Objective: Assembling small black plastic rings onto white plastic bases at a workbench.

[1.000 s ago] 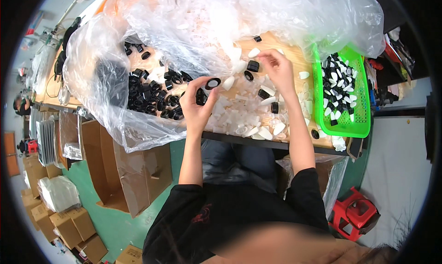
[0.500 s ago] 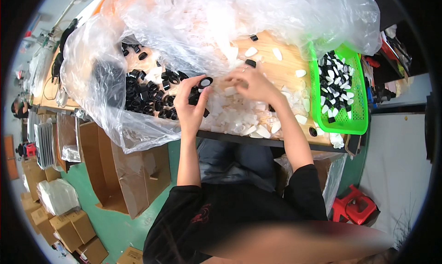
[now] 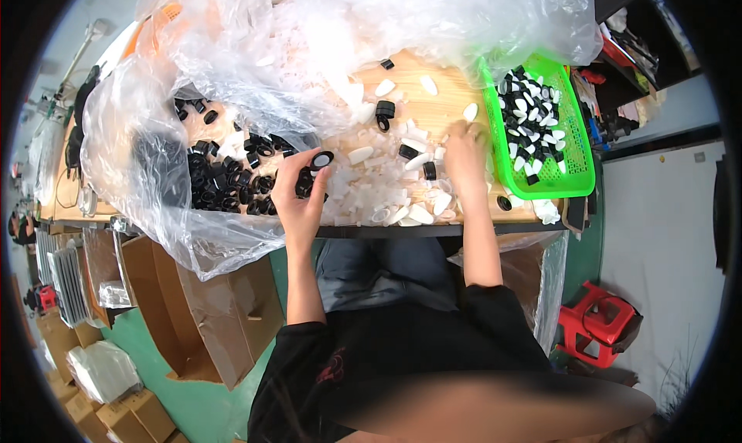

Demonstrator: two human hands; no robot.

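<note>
My left hand is closed round a black round cap with a pale disc in its face, held up between thumb and fingers. Behind and left of it lies a heap of black caps on the table. My right hand is over the tabletop just left of the green basket; its fingertips are smeared by motion. Close to it are a white oval piece and a small black cap. Translucent small pieces and more white ovals spread between the hands.
Clear plastic sheeting covers the back of the table and wraps the left heap. The basket holds many black-and-white parts. An open cardboard box stands below the table's left front, a red stool at the right.
My right hand has moved right, from near the left hand to beside the basket, uncovering black caps and white ovals mid-table. The left hand keeps its cap. The whole view has shifted slightly.
</note>
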